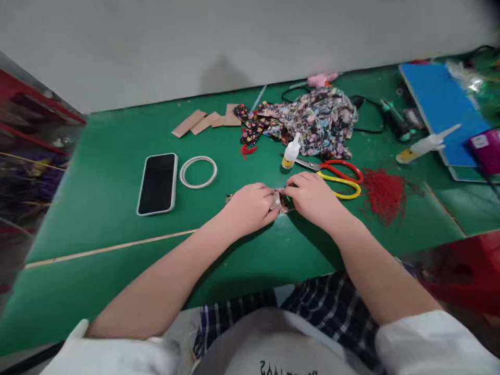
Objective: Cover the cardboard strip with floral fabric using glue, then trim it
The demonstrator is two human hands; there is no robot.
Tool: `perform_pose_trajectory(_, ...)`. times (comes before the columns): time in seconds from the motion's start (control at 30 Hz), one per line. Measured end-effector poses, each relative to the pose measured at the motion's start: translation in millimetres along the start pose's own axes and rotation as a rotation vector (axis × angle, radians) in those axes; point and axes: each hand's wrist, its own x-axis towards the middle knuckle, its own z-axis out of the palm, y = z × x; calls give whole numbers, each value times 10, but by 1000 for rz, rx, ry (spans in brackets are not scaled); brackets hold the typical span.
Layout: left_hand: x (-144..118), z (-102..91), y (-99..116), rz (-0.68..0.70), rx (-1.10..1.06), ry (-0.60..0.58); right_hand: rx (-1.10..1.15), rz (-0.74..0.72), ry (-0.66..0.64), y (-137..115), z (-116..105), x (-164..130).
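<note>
My left hand (250, 208) and my right hand (310, 197) meet over the green table. Between them is a small piece of patterned fabric (284, 206), mostly hidden by the fingers. My left fingers are closed on it, and something shiny shows at their tips. The fingertips of my right hand pinch its other side. Just beyond the hands stands a white glue bottle (290, 153) with a yellow label. Scissors (339, 179) with one red and one yellow handle lie beside my right hand. A heap of red threads (385, 195) is further right.
A phone (157, 184) and a roll of tape (198, 172) lie on the left. Cardboard strips (189, 123), floral cloth (318, 121) and a pink glue gun (322, 79) are at the back. Another glue bottle (422, 147) leans by a blue board (449, 104).
</note>
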Motion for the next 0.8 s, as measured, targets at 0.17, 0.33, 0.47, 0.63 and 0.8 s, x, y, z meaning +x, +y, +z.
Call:
perform_pose_trajectory(0.17, -24, 18, 20, -31, -12, 3, 39, -22, 15, 30, -14, -19)
perform_pose_trajectory(0.33, -40, 36, 21, -76, -42, 20, 109, -19, 176, 51, -4, 24)
perform_pose_trajectory(0.47, -40, 17, 29, -85, -50, -4, 161, -84, 229, -14, 63, 68)
perform_pose_trajectory(0.63, -27, 0, 43, -100, -61, -30, 134, -82, 102, -96, 132, 71)
perform_pose_trajectory(0.8, -30, 14, 41, -113, -63, -38, 44, -60, 51, -149, 92, 34)
